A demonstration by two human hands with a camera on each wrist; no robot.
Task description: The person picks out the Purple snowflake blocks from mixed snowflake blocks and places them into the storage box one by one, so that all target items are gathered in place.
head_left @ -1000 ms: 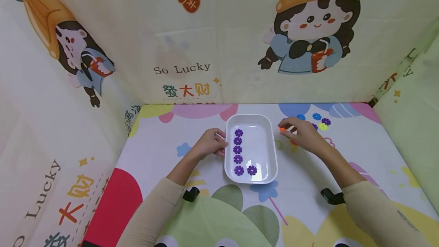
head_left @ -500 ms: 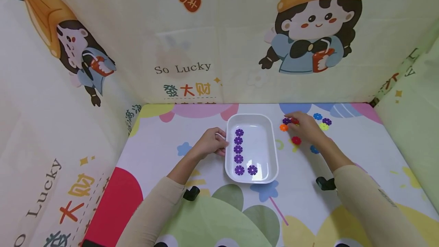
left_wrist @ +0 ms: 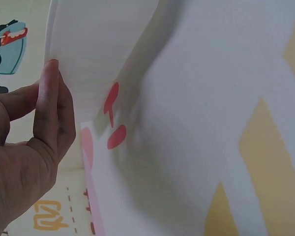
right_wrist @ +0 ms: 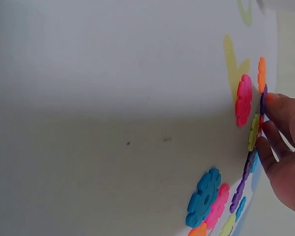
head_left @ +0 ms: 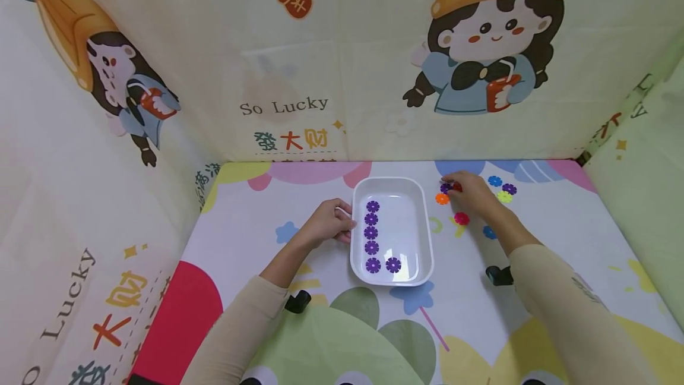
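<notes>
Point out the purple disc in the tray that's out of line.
In the head view, the lone disc at the lower right of the tray; the other five discs form a column down the left side.

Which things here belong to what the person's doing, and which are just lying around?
Likely in the job:
white tray, held by the left hand
six purple pieces in it
purple piece at the right hand's fingertips
loose purple pieces, perhaps

Apparently just lying around:
orange pieces
red pieces
blue pieces
yellow-green pieces

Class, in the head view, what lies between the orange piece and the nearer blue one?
In the head view, a pinkish-red piece lies between the orange piece and the nearer blue piece.
</notes>
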